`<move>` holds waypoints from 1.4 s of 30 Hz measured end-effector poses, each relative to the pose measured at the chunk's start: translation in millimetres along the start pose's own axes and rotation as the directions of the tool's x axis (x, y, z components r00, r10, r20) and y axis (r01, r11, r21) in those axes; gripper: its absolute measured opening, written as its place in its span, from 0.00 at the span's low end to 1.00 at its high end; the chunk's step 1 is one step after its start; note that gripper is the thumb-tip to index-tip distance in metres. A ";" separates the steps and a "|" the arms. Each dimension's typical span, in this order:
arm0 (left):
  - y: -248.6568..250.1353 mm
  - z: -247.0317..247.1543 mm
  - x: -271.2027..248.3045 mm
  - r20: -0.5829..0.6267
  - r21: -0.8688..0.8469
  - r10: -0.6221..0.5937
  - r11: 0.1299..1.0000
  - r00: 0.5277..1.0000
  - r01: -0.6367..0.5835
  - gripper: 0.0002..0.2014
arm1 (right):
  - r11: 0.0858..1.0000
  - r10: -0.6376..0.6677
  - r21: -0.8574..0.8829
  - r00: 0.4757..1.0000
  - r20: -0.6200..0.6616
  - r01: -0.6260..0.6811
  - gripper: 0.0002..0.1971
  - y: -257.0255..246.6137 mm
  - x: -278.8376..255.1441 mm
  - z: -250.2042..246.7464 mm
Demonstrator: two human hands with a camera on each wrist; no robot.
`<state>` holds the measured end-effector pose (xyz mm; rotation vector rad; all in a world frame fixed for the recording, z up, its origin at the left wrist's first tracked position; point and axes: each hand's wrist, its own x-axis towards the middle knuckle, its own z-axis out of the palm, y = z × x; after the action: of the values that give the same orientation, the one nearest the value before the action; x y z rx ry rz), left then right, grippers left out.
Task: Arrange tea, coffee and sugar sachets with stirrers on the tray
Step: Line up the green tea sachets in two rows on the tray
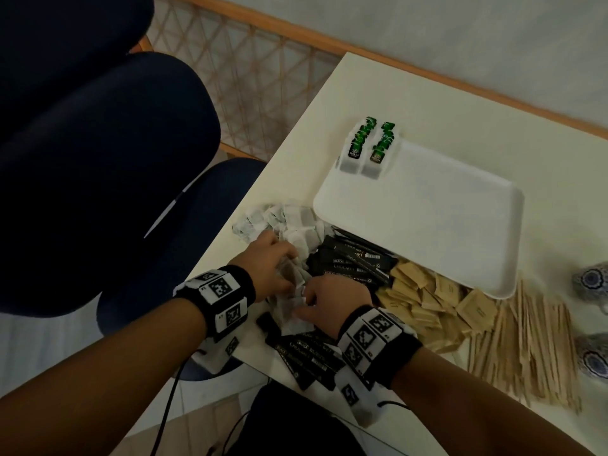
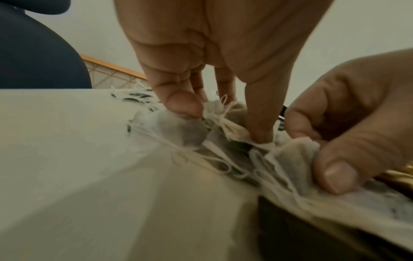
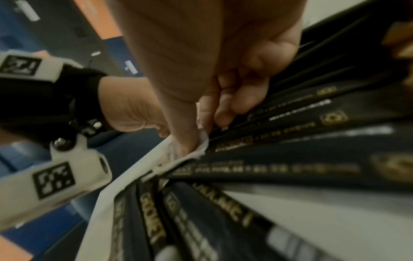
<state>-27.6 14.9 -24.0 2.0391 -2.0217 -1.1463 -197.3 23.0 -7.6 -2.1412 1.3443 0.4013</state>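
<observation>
A tangled pile of loose tea bags (image 1: pixel 289 225) with strings lies near the table's left edge. My left hand (image 1: pixel 289 274) pinches a tea bag (image 2: pixel 176 128) out of this tangle between fingertip and thumb. Close beside it, my right hand (image 1: pixel 306 301) pinches another tea bag (image 2: pixel 297 159); its thumb presses the white paper (image 3: pixel 202 146). Black coffee sachets (image 1: pixel 355 261) lie just right of the hands, with more under my right wrist (image 3: pixel 290 141). The white tray (image 1: pixel 427 225) holds two rows of green-tagged tea bags (image 1: pixel 368 146) at its far left corner.
Brown sugar sachets (image 1: pixel 424 301) and a heap of wooden stirrers (image 1: pixel 526 340) lie right of the coffee, in front of the tray. Two blue-patterned cups (image 1: pixel 592 284) stand at the right edge. A dark blue chair (image 1: pixel 98 126) sits left of the table.
</observation>
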 end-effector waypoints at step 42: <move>6.8 -16.8 -8.0 -0.156 -0.464 -0.127 0.885 0.980 0.041 0.12 | 0.717 0.130 0.689 0.950 -0.282 0.107 0.08 68.1 -21.5 -36.5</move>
<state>-23.5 13.4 -4.7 1.9150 -1.4174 -1.2519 -269.5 -6.2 11.6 -1.5692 1.3789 -0.4296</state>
